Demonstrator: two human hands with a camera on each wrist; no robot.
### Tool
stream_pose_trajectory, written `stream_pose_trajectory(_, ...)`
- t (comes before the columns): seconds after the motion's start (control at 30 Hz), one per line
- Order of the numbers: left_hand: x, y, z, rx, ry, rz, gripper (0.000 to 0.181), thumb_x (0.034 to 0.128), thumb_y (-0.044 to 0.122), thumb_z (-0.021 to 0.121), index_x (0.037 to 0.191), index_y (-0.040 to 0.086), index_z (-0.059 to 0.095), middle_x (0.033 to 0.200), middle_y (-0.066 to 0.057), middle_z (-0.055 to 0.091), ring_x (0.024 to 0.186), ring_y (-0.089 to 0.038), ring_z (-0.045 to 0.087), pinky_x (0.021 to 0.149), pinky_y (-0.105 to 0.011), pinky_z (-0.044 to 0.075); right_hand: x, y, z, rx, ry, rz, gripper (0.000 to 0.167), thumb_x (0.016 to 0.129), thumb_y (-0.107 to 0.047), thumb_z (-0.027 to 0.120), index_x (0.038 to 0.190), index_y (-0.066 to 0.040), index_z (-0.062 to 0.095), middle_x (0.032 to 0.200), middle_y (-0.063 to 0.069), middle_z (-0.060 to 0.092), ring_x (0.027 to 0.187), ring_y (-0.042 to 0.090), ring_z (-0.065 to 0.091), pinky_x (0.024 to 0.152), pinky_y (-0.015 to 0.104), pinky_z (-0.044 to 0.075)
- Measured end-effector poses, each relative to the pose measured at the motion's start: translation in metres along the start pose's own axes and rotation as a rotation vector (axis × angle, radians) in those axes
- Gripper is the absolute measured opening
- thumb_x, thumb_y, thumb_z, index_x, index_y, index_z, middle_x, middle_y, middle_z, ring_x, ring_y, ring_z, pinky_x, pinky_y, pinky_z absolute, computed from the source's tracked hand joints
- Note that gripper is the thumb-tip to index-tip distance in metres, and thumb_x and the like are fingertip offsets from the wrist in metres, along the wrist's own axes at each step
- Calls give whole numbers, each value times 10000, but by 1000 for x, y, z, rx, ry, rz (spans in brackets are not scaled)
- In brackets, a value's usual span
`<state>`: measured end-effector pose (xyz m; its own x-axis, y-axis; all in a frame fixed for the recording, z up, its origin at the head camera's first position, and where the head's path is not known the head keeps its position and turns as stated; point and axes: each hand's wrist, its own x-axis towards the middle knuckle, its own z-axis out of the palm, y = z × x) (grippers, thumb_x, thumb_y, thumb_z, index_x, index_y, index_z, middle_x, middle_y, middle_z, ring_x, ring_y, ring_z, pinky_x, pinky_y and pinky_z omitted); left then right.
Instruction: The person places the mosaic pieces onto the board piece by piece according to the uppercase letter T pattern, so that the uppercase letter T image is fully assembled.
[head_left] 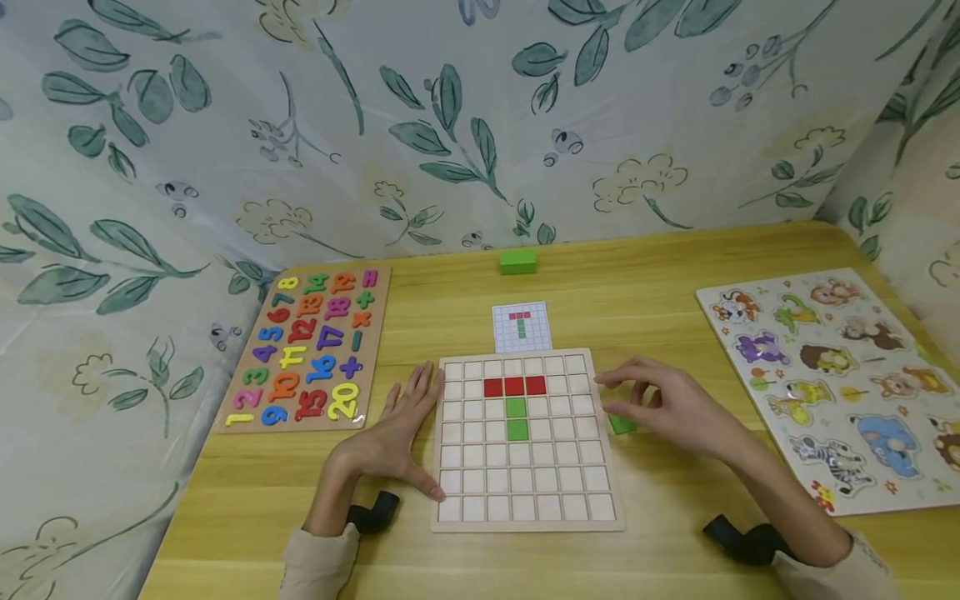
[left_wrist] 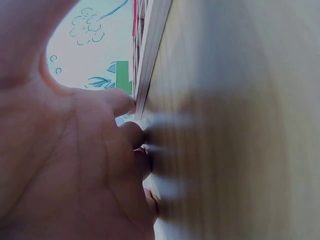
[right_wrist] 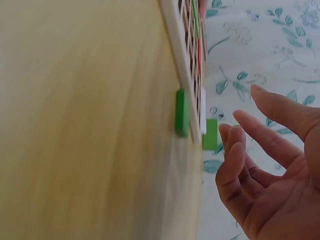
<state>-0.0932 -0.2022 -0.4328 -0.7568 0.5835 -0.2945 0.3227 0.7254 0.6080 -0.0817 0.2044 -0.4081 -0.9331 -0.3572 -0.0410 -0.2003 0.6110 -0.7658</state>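
A wooden grid board (head_left: 528, 527) lies flat on the table. Three red tiles (head_left: 513, 387) form a row in its upper part, with two green tiles (head_left: 517, 418) in a column under the middle one. Spread beside the board's left edge, my left hand (head_left: 386, 450) touches that edge with thumb and fingertips. My right hand (head_left: 678, 412) hovers at the right edge, fingers loosely bent, thumb apart, nothing held. Just below its thumb a loose green tile (head_left: 622, 424) lies on the table, partly hidden; the right wrist view shows this green tile (right_wrist: 182, 113) beside the board.
Behind the board lies a small printed card (head_left: 534, 337) with a red and green T pattern. A green block (head_left: 517, 263) stands farther back. At left is a number puzzle (head_left: 300, 354), at right an animal puzzle (head_left: 817, 392). A patterned cloth (head_left: 480, 125) hangs behind.
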Motion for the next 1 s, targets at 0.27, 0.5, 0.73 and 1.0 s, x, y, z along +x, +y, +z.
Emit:
stream_pose_trajectory(0.27, 0, -1, 1, 0, 0, -3, 1580, 583, 458, 1009, 1657, 67, -81, 1718, -155, -243, 1600, -356, -216, 1284, -626, -116, -11, 23, -11, 74, -89, 13, 429, 896, -253, 816, 1282, -106, 699, 1114, 68, 673, 824, 88, 575, 678, 230, 515)
stream_pose_trajectory(0.5, 0, 0, 0, -5, 7, 10, 1577, 582, 452, 1010, 1657, 64, -78, 1719, -160, -238, 1600, -367, -211, 1283, -627, -116, -13, 28, -10, 101, -107, 29, 445, 848, -245, 857, 1247, -111, 712, 1031, 66, 650, 824, 114, 573, 675, 234, 507)
stream_pose_trajectory(0.73, 0, 0, 0, -4, 8, 11, 1578, 582, 447, 1011, 1656, 57, -77, 1719, -166, -234, 1600, -373, -209, 1282, -630, -116, -12, 28, -7, 86, -100, 29, 412, 816, -224, 882, 1200, -156, 748, 999, 55, 620, 824, 140, 564, 682, 226, 480)
stream_pose_trajectory(1.0, 0, 0, 0, -6, 8, 12, 1574, 583, 442, 1012, 1656, 53, -73, 1720, -168, -231, 1600, -375, -210, 1280, -635, -116, -9, 27, -5, 66, -105, 40, 380, 823, -218, 880, 1182, -164, 768, 1050, 42, 618, 825, 113, 534, 679, 215, 451)
